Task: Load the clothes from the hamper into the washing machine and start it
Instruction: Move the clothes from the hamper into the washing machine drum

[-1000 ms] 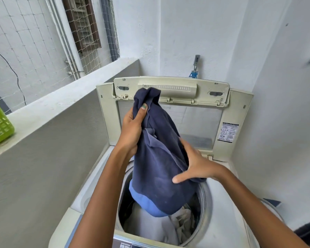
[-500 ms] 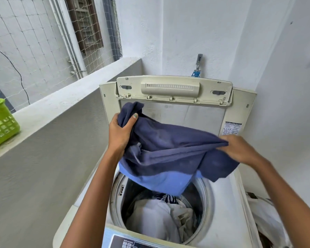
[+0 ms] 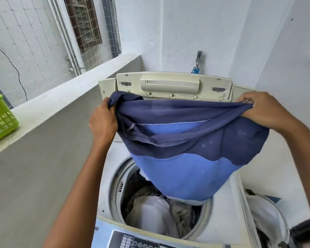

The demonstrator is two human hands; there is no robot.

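Navy and light-blue cloth, a garment, hangs stretched between the left hand at 9 o'clock and the right hand at 2 o'clock, each with fingers curled and pinching its top edge, above the open drum of the washing machine. The hem hangs toward 4 o'clock, over the drum's rim. If released so spread, it may drape on the machine top or slip toward the hamper at 4 o'clock.

Home laundry balcony: top-loading washing machine, wall tap, netted opening.
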